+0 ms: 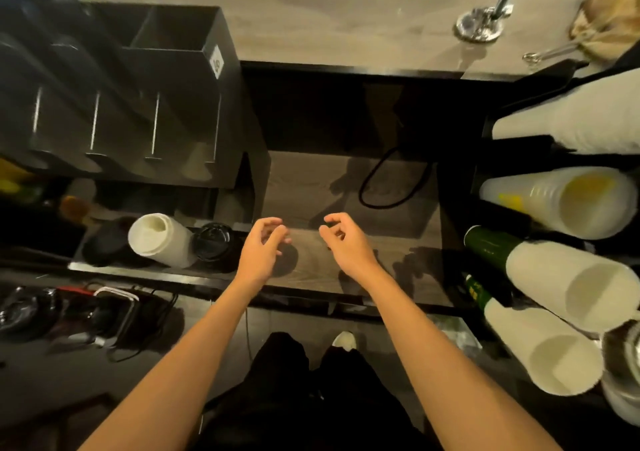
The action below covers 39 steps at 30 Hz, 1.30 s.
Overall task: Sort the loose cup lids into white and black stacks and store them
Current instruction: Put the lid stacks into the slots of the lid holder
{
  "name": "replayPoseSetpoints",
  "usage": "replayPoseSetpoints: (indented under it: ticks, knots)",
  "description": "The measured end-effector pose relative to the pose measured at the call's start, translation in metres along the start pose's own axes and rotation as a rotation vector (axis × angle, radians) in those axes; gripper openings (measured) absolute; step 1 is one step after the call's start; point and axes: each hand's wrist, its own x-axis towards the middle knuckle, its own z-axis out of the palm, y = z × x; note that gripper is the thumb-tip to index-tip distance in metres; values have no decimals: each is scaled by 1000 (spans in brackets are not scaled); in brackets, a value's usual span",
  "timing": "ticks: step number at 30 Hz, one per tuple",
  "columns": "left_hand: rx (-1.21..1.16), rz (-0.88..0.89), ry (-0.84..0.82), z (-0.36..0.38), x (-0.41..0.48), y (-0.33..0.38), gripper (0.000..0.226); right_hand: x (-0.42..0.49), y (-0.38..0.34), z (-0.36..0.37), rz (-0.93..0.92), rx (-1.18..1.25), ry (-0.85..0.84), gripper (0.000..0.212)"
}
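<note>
In the head view, both bare forearms reach forward over a wood-grain counter (349,180). The left hand (265,243) hovers above the counter's left edge with its fingers loosely curled, spread a little, and holding nothing. The right hand (341,239) hangs beside it, a gap apart, with its fingers likewise bent inward and loose, and it grips nothing either.

The lids lie to the left in a dark tray (138,270), set lower than the counter. A stack of white lids (159,239) lies on its side there, its open end turned up and left. Touching its right flank is a stack of black lids (213,246), also tipped over, just beside the left hand but clear of its fingers. A darker rounded shape at the tray's left end is too blurred to name.

Behind the tray stands a black divided organizer (173,45). A black cable (381,187) loops across the far part of the counter. Along the right edge, sleeves of cups lie in a rack: white cups (588,121), translucent cups (571,201) with a yellow tint inside, and green-and-white paper cups (554,277). A chrome fitting (479,25) stands on the raised ledge beyond.
</note>
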Motion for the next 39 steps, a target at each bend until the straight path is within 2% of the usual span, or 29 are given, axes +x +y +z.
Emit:
replayPoseSetpoints:
  ticks: [12,22,27,31,37,39]
  knots:
    - [-46,-33,85,-29,-20,19,15,1,-55,36,-61,-48,-177,22]
    - [-51,-62,305,-77,-26,-3,18,11,-78,85,-97,-111,-337,21]
    - [-26,-108,430,-97,-18,-15,18,20,-86,112,-84,-120,-348,35]
    - [37,-224,485,-105,-7,-28,23,33,-84,138,-105,-256,-296,46]
    - [95,-449,416,-121,7,-47,41,57,-82,169,-53,-417,-330,62]
    - [39,-473,365,-127,13,-55,57,64,-83,176,-40,-482,-336,66]
